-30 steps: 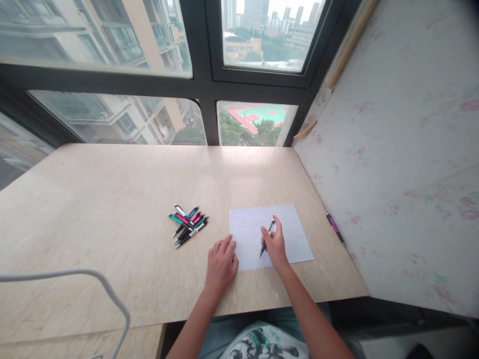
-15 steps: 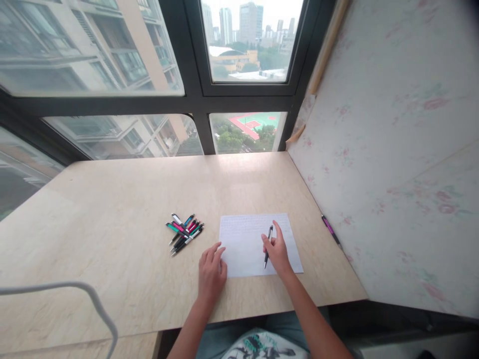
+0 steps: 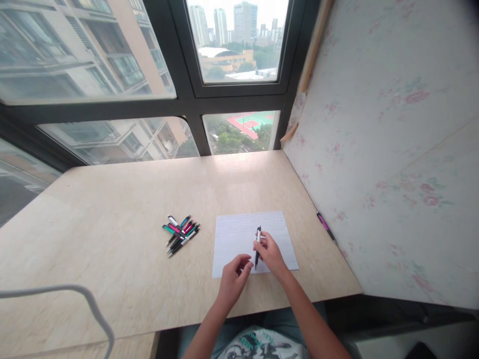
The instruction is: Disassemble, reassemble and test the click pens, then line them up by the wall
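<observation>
Handling a pen over paper, seen from within the room. The right hand [image 3: 270,254] pinches a white-and-black click pen [image 3: 257,256] between thumb and fingers, its tip downward above the near part of a faintly written sheet of paper [image 3: 234,239]; whether the tip touches the sheet cannot be told. The left hand [image 3: 232,280] is loosely curled beside the tip, a narrow gap between thumb and forefinger. The step in hand appears to be bringing both hands together at the pen; the next move probably calls for a steady right pinch. On the marbled tabletop [image 3: 112,224], a heap of pens [image 3: 183,235] lies left of the sheet; a purple-and-black pen [image 3: 326,226] lies along the floral-papered wall [image 3: 392,144]. Dark-framed windows [image 3: 239,60] overlook buildings; a grey cable [image 3: 89,296] arches at near left.
</observation>
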A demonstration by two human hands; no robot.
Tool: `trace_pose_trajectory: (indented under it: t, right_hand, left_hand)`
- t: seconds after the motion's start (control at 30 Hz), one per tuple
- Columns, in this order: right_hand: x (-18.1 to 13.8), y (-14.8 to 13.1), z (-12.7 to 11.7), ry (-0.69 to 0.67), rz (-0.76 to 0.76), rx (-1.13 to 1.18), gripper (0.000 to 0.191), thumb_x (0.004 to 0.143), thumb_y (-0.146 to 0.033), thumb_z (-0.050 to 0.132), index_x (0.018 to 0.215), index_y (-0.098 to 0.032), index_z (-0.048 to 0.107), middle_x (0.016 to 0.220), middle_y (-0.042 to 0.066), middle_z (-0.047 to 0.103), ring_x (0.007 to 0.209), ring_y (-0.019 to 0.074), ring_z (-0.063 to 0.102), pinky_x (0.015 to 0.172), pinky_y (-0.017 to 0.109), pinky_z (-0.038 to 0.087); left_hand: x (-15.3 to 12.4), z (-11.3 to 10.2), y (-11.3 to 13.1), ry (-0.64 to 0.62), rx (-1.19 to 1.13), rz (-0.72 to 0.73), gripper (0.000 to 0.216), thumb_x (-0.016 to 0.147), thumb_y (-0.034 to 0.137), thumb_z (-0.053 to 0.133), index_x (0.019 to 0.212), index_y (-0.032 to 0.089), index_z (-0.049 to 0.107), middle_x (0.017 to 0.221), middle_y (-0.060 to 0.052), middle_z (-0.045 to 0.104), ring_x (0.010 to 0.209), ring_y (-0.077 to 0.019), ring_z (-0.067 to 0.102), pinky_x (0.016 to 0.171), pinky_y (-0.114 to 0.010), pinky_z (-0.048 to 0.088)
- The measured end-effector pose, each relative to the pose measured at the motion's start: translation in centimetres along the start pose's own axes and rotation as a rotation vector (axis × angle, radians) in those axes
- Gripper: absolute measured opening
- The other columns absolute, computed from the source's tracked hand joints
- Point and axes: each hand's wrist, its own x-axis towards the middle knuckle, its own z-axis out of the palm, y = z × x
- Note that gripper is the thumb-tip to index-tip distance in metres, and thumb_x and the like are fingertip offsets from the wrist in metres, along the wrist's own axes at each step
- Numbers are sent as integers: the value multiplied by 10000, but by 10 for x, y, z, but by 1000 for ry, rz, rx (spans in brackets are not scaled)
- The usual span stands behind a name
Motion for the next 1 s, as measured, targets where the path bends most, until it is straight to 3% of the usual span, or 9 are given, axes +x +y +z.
trace_pose_trajectory:
  t: [0.13, 0.3, 0.4, 0.63, 0.87, 1.0]
  right_hand:
    - [-3, -11, 5, -30, -7, 126, 392, 770, -437, 635, 1064, -194, 543, 724, -17, 603, 480, 91, 473, 413, 198, 365]
    - [-10, -17, 3, -115, -60, 201, 249, 790, -366, 633, 962, -195, 581, 711, -24, 581, 550, 100, 508, 503, 221, 420]
    - [-12, -16, 1, -141, -28, 173, 178, 780, -339, 646, 873, -191, 608, 687, -25, 583, 581, 112, 533, 539, 231, 437]
    - [-13, -12, 1, -115, -89, -3, 189, 776, -311, 641, 920, -195, 680, 835, 31, 654, 808, 182, 610, 671, 283, 509]
    - [-13, -4, 5, -114, -18, 43, 240, 782, -355, 633, 943, -185, 685, 780, 16, 660, 579, 122, 572, 542, 253, 485]
    - [-10, -2, 7, -38, -24, -16, 215, 758, -358, 643, 875, -182, 679, 786, 29, 661, 634, 152, 586, 501, 246, 479]
  left_hand:
    - [6, 4, -3, -4, -201, -119, 227, 801, 364, 616, 921, 174, 648, 770, -43, 696, 662, -179, 627, 623, -297, 502]
    - [12, 2, -3, -29, -299, -155, 212, 742, 350, 669, 823, 154, 669, 767, -49, 693, 634, -164, 609, 622, -295, 491]
    - [13, 3, -2, -43, -295, -133, 193, 752, 339, 658, 799, 153, 669, 746, -49, 690, 653, -170, 613, 636, -296, 487]
    - [13, 4, 1, -24, -217, -87, 214, 816, 364, 591, 860, 167, 662, 789, -50, 691, 680, -179, 623, 651, -298, 492]
    - [13, 3, -1, -16, -232, -86, 222, 827, 373, 570, 888, 169, 634, 805, -62, 699, 676, -184, 642, 662, -313, 507]
    - [12, 5, -3, -6, -182, -63, 198, 832, 354, 556, 871, 175, 631, 789, -58, 702, 664, -183, 637, 644, -309, 501]
